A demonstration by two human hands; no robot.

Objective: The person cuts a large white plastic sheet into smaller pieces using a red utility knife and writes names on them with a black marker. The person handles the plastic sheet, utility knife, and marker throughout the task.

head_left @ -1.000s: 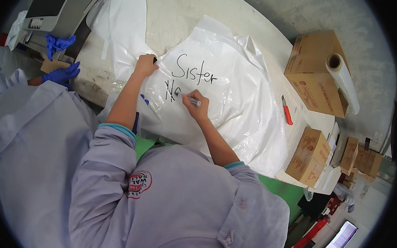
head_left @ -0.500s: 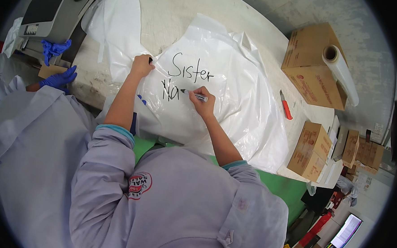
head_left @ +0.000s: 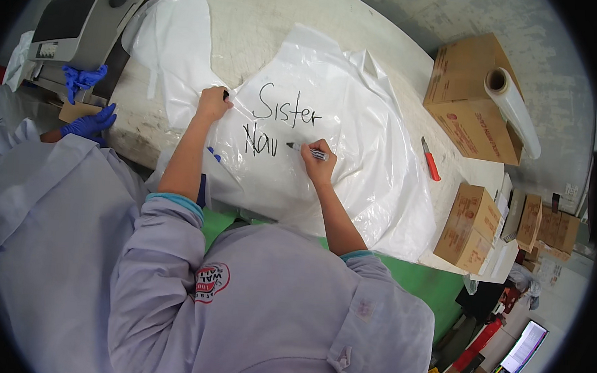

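A white plastic apron-like sheet (head_left: pixel 353 182) is spread over the table, with black handwriting in two lines on its upper middle. My right hand (head_left: pixel 320 162) pinches a black-tipped marker (head_left: pixel 319 154), whose tip is just right of the lower line of letters. At the sheet's left part, my left hand (head_left: pixel 214 104) has its fingers curled around a small black object (head_left: pixel 226 95), probably the marker's cap, and rests on the plastic. The far left of the sheet extends as a rounded, loose flap.
A red utility knife (head_left: pixel 431 161) lies right of the sheet. Cardboard boxes (head_left: pixel 461 100) and a film roll (head_left: pixel 512 106) stand along the right. At the left are a grey printer (head_left: pixel 77 23) and a co-worker's blue-gloved hand (head_left: pixel 91 121). The table (head_left: pixel 267 16) has a curved-looking far edge.
My right hand has moved right with the marker, and another letter stroke has been added to the lower line. My left hand stays nearly in place.
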